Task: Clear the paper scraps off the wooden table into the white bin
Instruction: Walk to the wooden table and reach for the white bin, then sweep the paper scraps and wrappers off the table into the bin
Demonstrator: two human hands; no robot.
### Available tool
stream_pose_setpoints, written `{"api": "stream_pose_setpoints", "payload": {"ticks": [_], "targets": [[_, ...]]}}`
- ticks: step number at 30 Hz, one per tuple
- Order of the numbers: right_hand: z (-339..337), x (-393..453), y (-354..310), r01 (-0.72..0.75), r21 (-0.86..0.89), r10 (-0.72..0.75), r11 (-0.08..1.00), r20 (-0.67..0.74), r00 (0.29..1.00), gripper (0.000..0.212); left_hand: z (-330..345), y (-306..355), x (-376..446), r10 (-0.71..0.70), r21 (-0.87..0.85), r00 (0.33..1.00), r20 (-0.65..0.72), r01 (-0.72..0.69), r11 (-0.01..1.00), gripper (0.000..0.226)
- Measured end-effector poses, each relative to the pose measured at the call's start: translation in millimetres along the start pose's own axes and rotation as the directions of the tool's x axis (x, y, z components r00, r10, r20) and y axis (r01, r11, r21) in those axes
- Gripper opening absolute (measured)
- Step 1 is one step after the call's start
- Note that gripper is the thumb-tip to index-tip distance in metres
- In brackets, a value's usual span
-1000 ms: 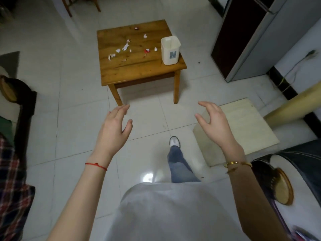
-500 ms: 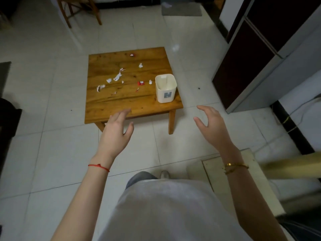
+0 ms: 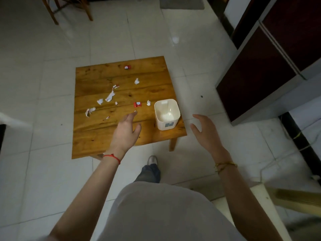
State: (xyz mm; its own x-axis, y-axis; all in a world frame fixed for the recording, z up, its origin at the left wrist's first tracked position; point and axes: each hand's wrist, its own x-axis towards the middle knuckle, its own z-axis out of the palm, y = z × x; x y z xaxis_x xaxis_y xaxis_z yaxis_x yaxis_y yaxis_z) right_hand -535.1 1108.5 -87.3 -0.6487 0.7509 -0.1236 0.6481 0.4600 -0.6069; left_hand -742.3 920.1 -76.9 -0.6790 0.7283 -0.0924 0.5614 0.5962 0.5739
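A dark cabinet [image 3: 271, 70] stands on the white tiled floor [image 3: 52, 180]. Far left of it are wooden chair legs [image 3: 69, 9]. A grey mat [image 3: 182, 3] lies nearer.

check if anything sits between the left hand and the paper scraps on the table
Nothing visible does. The left hand is open above the near part of the wooden table, and only bare wood lies between its fingertips and the paper scraps. The white bin stands off to the right, out of that path.
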Motion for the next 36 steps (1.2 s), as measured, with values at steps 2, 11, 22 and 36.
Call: {"api": "stream_pose_setpoints", "payload": {"ticks": [2, 11, 22, 36], "targets": [[6.2, 29.8, 0.8, -0.040, -0.003, 0.040, 0.999, 0.022, 0.999, 0.045, 10.7, -2.9, 37.2, -0.065, -0.022, 0.997, 0.040, 0.066, 0.998, 0.049], [50.7, 142.1, 30.9, -0.206, 0.045, 0.199, 0.978, 0.125, 0.972, 0.041, 97.1, -25.7, 150.9, -0.317, -0.150, 0.889, 0.331, 0.381, 0.912, 0.036], [120.4, 187.6, 79.9, -0.306, 0.025, 0.289, 0.952, 0.265, 0.920, 0.039, 189.8, -49.0, 186.3, -0.319, -0.175, 0.791, 0.522, 0.466, 0.868, 0.036], [95.1, 157.6, 68.3, -0.219, 0.032, 0.206, 0.975, 0.236, 0.950, 0.043, 148.8, -42.3, 148.1, -0.436, -0.146, 0.824, 0.363, 0.512, 0.846, 0.024]]}}
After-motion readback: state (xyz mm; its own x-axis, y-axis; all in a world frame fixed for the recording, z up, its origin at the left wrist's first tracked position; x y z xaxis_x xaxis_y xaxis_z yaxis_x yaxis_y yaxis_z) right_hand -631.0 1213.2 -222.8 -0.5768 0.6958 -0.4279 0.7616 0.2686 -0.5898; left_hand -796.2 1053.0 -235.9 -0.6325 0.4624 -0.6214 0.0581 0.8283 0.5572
